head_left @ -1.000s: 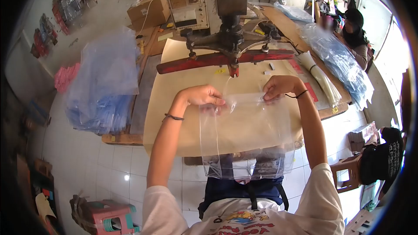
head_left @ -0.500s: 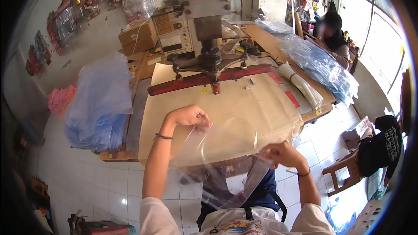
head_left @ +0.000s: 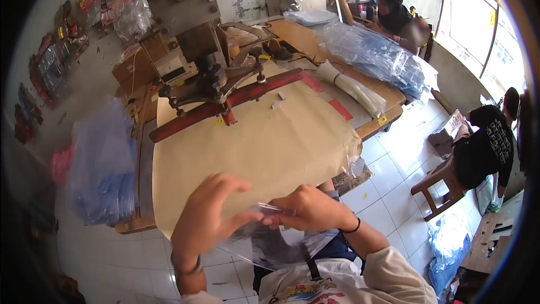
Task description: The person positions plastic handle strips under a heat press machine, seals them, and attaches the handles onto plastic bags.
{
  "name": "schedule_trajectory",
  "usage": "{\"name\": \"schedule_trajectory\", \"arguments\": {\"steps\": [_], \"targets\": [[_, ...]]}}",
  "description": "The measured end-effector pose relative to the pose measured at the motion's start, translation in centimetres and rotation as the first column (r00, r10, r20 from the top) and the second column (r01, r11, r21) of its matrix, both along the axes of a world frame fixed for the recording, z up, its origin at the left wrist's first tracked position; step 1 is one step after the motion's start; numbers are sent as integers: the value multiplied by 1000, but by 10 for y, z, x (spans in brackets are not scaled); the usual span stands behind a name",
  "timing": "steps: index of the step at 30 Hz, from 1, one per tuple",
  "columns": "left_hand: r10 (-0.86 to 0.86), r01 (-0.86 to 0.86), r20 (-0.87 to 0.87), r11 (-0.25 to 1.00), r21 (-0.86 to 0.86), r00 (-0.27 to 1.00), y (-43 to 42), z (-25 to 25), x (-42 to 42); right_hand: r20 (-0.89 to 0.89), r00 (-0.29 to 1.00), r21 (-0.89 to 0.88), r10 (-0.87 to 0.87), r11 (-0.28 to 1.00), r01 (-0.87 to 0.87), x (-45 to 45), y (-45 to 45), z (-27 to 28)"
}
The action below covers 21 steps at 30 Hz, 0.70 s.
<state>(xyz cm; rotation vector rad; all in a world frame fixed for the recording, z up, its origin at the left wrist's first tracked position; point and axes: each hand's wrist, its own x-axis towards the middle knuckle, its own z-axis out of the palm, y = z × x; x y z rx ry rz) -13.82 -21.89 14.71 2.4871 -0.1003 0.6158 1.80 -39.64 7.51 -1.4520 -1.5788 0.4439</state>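
A clear plastic sheet (head_left: 250, 252) hangs in front of my lap, just off the near edge of the table. My right hand (head_left: 309, 207) pinches its gathered upper edge between thumb and fingers. Close by on the left, my left hand (head_left: 205, 214) is open, its fingers curved apart and slightly blurred. Its thumb tip reaches the sheet's edge beside the right fingers; whether it touches I cannot tell. Beyond both hands lies brown paper (head_left: 247, 152) covering the table. Above the paper stands a press with a long red bar (head_left: 188, 124).
Stacked bluish plastic sheets (head_left: 104, 163) hang over the table's left side. A bundle of pale strips (head_left: 351, 87) and a pile of clear plastic (head_left: 377, 56) lie at right. One person (head_left: 388, 17) sits at the back; another (head_left: 486, 141) sits on a brown stool (head_left: 436, 186).
My hands have come together nearer my body, with the sheet's upper edge now gathered in the right hand. My left hand has let go and opened. The view has turned to the right.
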Motion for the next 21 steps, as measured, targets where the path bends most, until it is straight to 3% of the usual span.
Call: {"name": "schedule_trajectory", "arguments": {"steps": [1, 3, 4, 5, 7, 8, 10, 11, 12, 13, 16, 19, 21], "targets": [[65, -77, 98, 989, 125, 993, 0, 2, -22, -89, 996, 47, 23, 999, -19, 2, -1, -2], [-122, 127, 33, 945, -302, 992, 2, -29, -89, -271, 959, 148, 84, 988, -45, 6, -7, -9], [-454, 427, 0, 838, -339, 891, 1, -30, -94, -448, 893, 152, 35, 988, 37, 5, -16, -18], [-732, 672, -15, 634, -383, 681, 0, -33, -96, -625, 781, 221, 15, 962, 158, 4, -25, -23], [-837, 572, -371, 546, -612, 402, -27, -68, -104, -859, 509, 314, 58, 845, 433, 5, -37, -49], [-823, 494, -401, 565, -661, 403, -37, -100, -107, -917, 380, 336, 119, 746, 575, 8, -38, -67], [-797, 326, -457, 586, -742, 395, -52, -176, -104, -989, 14, 100, 147, 594, 798, 7, -39, -62], [-712, 187, -394, 589, -786, 581, -64, -196, -100, -967, -167, -47, 192, 509, 859, 6, -39, -62], [-580, 52, -339, 553, -832, 740, -77, -212, -94, -987, -14, 84, 162, 579, 811, 12, -52, -97], [-413, -75, -299, 478, -875, 860, -88, -224, -88, -995, -54, 6, 86, 587, 810, 6, -54, -102], [-312, 66, -54, 359, -931, 948, -104, -250, -61, -982, -177, -182, -66, 579, 795, -11, -56, -108], [-182, -36, -70, 182, -983, 981, -113, -251, -47, -984, -149, -178, -99, 610, 772, -18, -79, -149], [-153, -69, -100, 197, -978, 983, -103, -245, -42, -973, -98, -204, -211, 575, 792, -21, -88, -158]]}}
